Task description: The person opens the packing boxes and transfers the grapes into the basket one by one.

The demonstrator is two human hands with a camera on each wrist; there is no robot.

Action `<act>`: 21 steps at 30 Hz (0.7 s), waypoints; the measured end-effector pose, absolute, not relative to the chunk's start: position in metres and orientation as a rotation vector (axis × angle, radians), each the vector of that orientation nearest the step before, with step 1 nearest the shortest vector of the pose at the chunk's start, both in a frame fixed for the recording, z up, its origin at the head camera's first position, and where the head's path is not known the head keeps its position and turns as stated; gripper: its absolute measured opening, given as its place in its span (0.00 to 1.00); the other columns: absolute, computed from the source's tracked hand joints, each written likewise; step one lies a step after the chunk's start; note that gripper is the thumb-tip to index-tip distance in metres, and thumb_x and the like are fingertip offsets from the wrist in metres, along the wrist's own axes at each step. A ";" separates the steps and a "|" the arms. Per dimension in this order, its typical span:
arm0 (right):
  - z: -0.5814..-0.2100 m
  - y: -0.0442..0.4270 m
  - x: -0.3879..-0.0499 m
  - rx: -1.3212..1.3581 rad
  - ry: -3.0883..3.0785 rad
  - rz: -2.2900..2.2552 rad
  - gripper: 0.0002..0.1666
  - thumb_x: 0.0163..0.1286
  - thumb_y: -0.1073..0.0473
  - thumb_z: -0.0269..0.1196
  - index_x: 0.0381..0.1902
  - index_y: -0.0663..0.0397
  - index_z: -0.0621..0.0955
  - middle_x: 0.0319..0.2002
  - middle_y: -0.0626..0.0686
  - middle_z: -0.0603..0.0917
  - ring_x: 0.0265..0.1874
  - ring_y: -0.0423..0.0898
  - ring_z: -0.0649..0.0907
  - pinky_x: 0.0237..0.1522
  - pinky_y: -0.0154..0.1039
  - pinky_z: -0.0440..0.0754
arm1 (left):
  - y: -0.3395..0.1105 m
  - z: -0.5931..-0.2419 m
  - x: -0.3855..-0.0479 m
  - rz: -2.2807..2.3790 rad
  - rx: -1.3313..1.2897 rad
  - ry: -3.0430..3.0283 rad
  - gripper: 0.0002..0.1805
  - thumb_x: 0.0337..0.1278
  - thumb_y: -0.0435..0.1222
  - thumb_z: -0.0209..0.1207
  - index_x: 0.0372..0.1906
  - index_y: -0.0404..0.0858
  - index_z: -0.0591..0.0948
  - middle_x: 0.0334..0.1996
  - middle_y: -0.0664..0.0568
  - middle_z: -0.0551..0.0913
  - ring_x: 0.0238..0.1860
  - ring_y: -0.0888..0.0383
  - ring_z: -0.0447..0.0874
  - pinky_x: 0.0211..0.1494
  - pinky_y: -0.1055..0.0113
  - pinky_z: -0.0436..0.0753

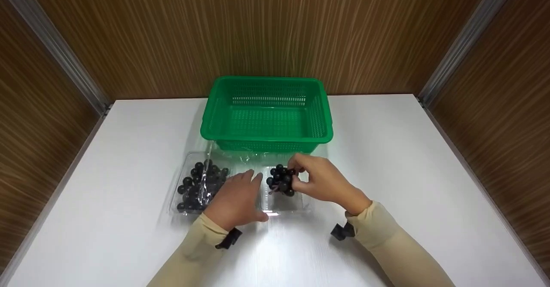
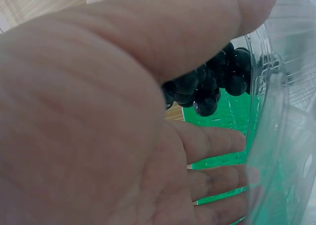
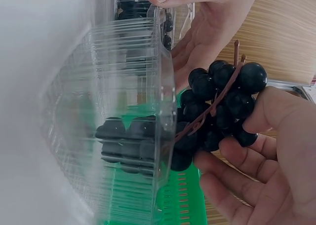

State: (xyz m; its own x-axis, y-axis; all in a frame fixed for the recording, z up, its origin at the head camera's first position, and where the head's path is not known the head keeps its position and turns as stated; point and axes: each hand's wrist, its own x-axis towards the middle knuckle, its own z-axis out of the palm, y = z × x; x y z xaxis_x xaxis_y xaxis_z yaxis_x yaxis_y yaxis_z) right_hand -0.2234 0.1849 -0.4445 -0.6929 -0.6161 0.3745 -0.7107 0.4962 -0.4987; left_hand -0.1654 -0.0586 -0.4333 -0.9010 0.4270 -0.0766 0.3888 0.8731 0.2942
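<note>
A bunch of dark grapes [image 1: 281,180] hangs from the thumb and fingers of my right hand [image 1: 321,178], which pinches it at its right side. In the right wrist view, the brown stem [image 3: 212,106] runs along this bunch. Below lies a clear plastic clamshell container [image 1: 285,204], spread open, with the held bunch over its right half. More dark grapes [image 1: 195,192] lie in the left half, partly hidden by my left hand [image 1: 235,199]. That hand reaches over the container's middle with fingers extended and thumb apart, holding nothing; its fingertips appear to touch the plastic.
Just behind the container stands a green perforated basket [image 1: 266,140] with nothing seen inside. Both are on a white table [image 1: 386,158]. Wood-grain panels [image 1: 266,29] enclose the back and both sides.
</note>
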 end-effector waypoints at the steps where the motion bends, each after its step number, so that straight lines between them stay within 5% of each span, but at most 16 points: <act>1: -0.444 0.185 -0.223 1.153 -2.589 0.972 0.11 0.61 0.68 0.64 0.42 0.51 0.80 0.37 0.46 0.87 0.38 0.40 0.86 0.44 0.43 0.87 | -0.059 -0.433 -0.165 0.412 0.634 2.901 0.56 0.44 0.53 0.79 0.73 0.26 0.69 0.70 0.28 0.70 0.71 0.32 0.68 0.75 0.41 0.67; 21: -0.440 0.186 -0.221 1.159 -2.557 1.000 0.10 0.62 0.68 0.64 0.42 0.52 0.80 0.36 0.46 0.86 0.34 0.47 0.86 0.39 0.39 0.86 | -0.058 -0.432 -0.165 0.382 0.599 2.878 0.57 0.46 0.55 0.78 0.75 0.28 0.67 0.73 0.29 0.67 0.73 0.32 0.65 0.76 0.40 0.64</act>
